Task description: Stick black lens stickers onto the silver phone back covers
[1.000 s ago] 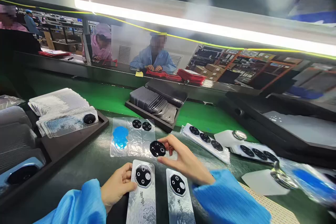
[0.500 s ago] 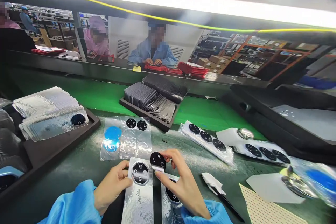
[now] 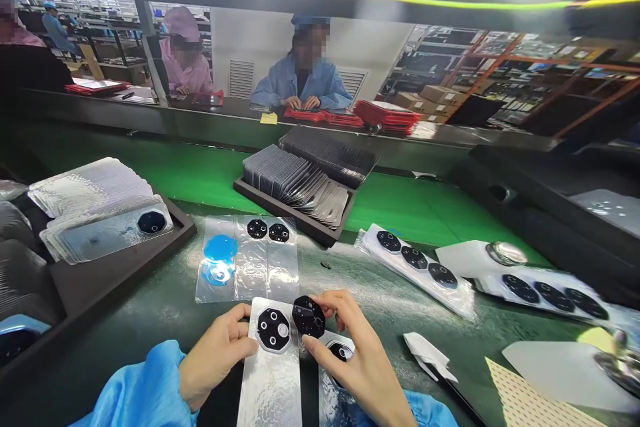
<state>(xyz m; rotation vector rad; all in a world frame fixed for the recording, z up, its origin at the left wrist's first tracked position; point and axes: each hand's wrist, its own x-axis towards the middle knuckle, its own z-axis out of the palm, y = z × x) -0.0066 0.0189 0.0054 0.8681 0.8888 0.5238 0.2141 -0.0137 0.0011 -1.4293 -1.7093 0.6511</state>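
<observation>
My left hand point(image 3: 217, 353) pinches the left edge of a silvery panel point(image 3: 270, 387), which has a black octagonal camera area with several round holes near its top. Between the thumb and fingers of my right hand point(image 3: 357, 353) is a black octagonal piece point(image 3: 309, 317), held tilted just right of that camera area. A second silvery panel point(image 3: 333, 397) lies partly under my right hand. Beyond my hands, a clear plastic sheet point(image 3: 250, 267) bears two black octagonal pieces and blue round film.
A dark tray point(image 3: 175, 240) of silvery panels is at left, another tray point(image 3: 327, 235) of dark panels on the green strip. At right lie sheets point(image 3: 415, 273) with black pieces, a black-handled tool point(image 3: 457, 397) and a dotted sheet point(image 3: 530, 400). People point(image 3: 305, 80) sit beyond.
The camera view has shifted, so the surroundings appear displaced. The black piece in my right hand has turned to show more of its face; the white edge below it no longer shows.
</observation>
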